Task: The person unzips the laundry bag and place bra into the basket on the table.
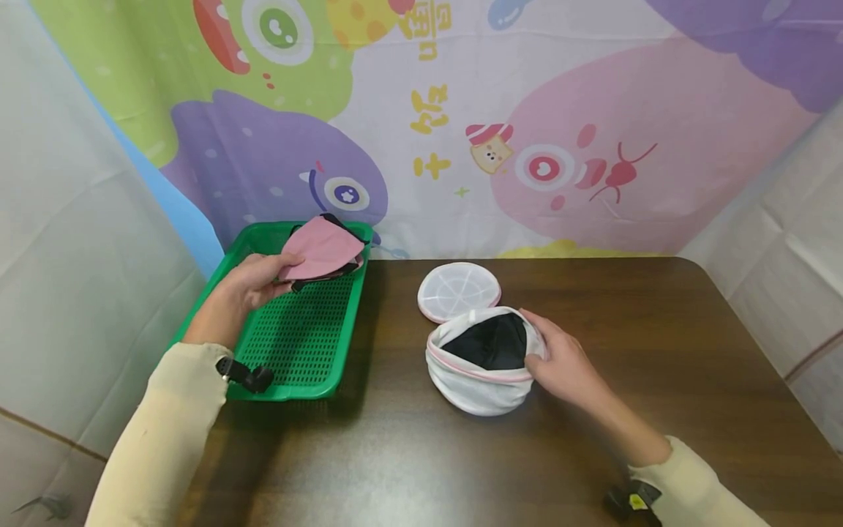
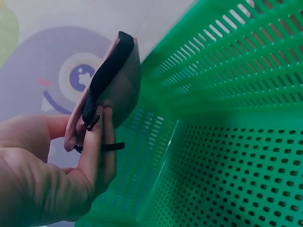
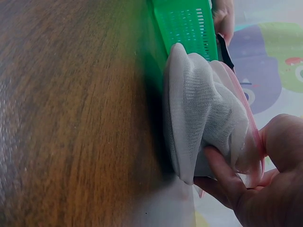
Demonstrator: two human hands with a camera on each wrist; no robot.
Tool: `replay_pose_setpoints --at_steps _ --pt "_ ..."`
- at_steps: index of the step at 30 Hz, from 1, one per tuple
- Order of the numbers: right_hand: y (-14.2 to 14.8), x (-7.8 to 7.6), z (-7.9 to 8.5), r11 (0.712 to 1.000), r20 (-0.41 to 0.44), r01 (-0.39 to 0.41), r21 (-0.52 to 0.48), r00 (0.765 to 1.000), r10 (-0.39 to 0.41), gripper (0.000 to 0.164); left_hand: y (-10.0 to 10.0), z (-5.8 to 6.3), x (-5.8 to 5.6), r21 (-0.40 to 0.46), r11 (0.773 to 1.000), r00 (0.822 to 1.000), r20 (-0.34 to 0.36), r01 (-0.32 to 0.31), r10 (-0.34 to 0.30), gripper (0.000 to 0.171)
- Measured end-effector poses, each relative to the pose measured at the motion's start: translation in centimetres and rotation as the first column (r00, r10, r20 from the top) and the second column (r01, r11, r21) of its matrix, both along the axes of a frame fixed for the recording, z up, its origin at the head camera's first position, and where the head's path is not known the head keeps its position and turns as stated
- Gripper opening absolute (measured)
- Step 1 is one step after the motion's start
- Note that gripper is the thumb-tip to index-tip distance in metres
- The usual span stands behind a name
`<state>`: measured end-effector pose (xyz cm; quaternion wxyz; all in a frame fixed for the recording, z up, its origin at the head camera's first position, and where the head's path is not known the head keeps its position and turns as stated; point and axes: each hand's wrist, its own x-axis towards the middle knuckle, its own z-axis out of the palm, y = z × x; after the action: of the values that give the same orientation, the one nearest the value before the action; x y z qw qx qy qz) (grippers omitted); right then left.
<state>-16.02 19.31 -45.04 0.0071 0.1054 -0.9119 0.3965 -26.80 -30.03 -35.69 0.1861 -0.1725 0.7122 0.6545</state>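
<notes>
Over the far end of the green basket (image 1: 339,366), my left hand (image 1: 253,282) pinches a folded pink bra (image 1: 323,247) with black straps. In the left wrist view, the bra (image 2: 125,90) shows its curved cup, black edging and a small black strap slider, with the thumb on one side and fingers on the other. My right hand (image 1: 566,362) grips the right rim of a white mesh laundry bag (image 1: 477,391) standing on the table, thumb at its mouth. Black fabric (image 1: 490,344) lies inside the bag; its kind is unclear.
The bag's round mesh lid (image 1: 461,291) with pink edging lies folded back behind its mouth. The brown table (image 1: 395,468) extends in front and to the right. A cartoon-printed cloth (image 1: 448,212) hangs along the back edge, and pale cloth walls stand at both sides.
</notes>
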Motion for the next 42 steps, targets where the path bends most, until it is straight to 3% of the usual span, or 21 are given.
replay_pose_setpoints --at_steps 9,19,24,29,31,34,36,39,42 --pt "0.0 -0.1 -0.2 1.0 -0.008 -0.003 0.004 1.0 0.003 0.074 -0.5 -1.0 -0.8 -0.059 0.996 0.998 0.03 0.065 -0.064 0.016" --pt "-0.2 -0.1 0.0 1.0 0.003 -0.006 0.007 1.0 0.006 0.073 -1.9 -1.5 -1.0 -0.107 0.991 0.995 0.07 0.075 -0.068 0.015" --pt "0.3 -0.8 -1.2 1.0 -0.033 -0.004 0.001 0.999 0.004 0.075 -2.2 -2.0 -1.1 -0.146 0.984 0.993 0.073 0.098 -0.088 0.017" --pt "0.0 -0.6 -0.7 1.0 -0.024 -0.014 0.0 1.0 0.014 0.076 -2.3 -2.5 -1.4 -0.165 0.98 0.992 0.084 0.109 -0.096 0.056" --pt "0.5 -1.1 -2.2 1.0 -0.061 -0.013 -0.004 0.998 0.013 0.077 -2.3 -2.7 -1.5 -0.164 0.98 0.991 0.089 0.117 -0.103 0.061" --pt "1.2 -2.2 -4.6 1.0 -0.102 -0.01 -0.014 0.995 0.009 0.078 -2.4 -3.1 -1.6 -0.148 0.981 0.989 0.105 0.124 -0.109 0.047" --pt "1.4 -2.5 -5.3 1.0 -0.103 -0.013 -0.016 0.995 0.011 0.079 -2.3 -3.3 -1.6 -0.149 0.981 0.987 0.115 0.127 -0.111 0.037" --pt "1.3 -2.3 -4.8 1.0 -0.085 -0.019 -0.018 0.996 0.017 0.078 -2.3 -3.5 -1.7 -0.163 0.977 0.985 0.124 0.137 -0.117 0.029" --pt "1.1 -1.9 -4.3 1.0 -0.089 -0.008 -0.012 0.996 0.007 0.077 -2.4 -3.6 -1.7 -0.19 0.967 0.981 0.13 0.167 -0.144 0.035"
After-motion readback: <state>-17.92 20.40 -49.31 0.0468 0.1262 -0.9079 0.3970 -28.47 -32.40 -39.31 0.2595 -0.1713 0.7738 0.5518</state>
